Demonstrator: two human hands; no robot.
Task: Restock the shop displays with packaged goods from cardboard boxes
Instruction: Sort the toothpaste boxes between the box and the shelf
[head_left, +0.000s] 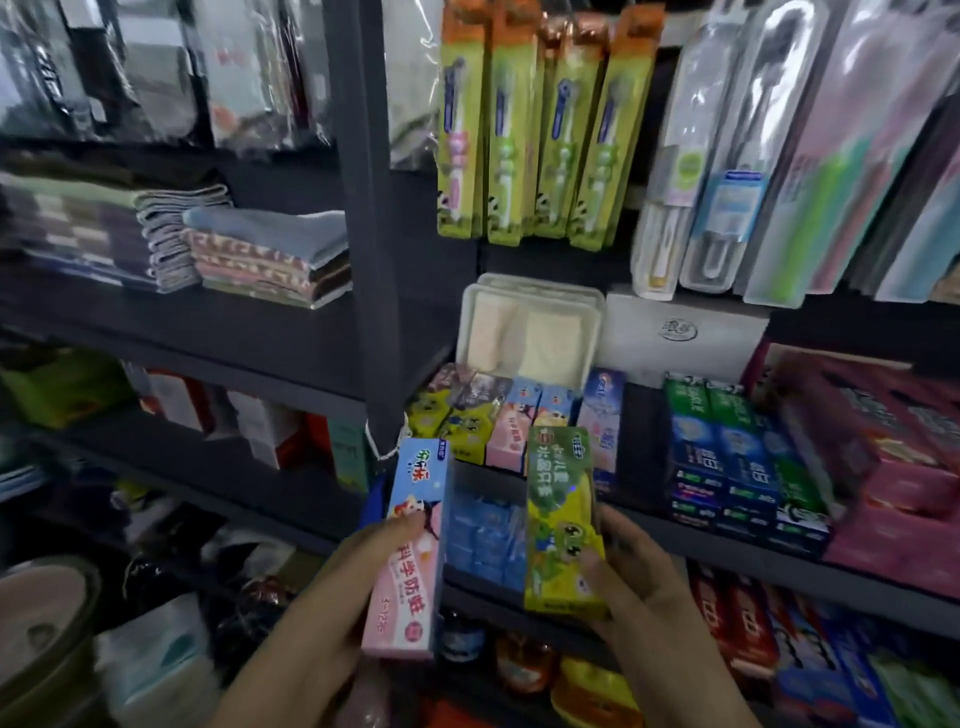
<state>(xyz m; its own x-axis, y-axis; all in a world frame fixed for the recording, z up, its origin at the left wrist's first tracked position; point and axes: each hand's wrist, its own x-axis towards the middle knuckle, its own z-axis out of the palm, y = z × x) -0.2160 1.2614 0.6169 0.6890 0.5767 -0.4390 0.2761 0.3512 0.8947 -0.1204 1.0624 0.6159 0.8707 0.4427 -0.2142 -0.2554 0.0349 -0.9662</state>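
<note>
1. My left hand grips 1 pink-and-blue toothpaste box, thumb on its front, held upright before the shelf.
2. My right hand grips 1 green-yellow toothpaste box, just beside the first.
3. Above hang 4 green toothbrush packs.
4. The shelf row behind holds 3 green-blue toothpaste boxes.

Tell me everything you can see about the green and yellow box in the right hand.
The green and yellow box is a long, narrow carton, seemingly glossy printed card, green at its top and yellow below, with Chinese lettering and cartoon figures on its face. It looks closed and undamaged. It stands roughly upright, leaning slightly, in front of the dark shelf of toothpaste cartons. The right hand grips its lower half, thumb across the front. It touches nothing else visible; the pink and blue box in the left hand stays apart.
</note>
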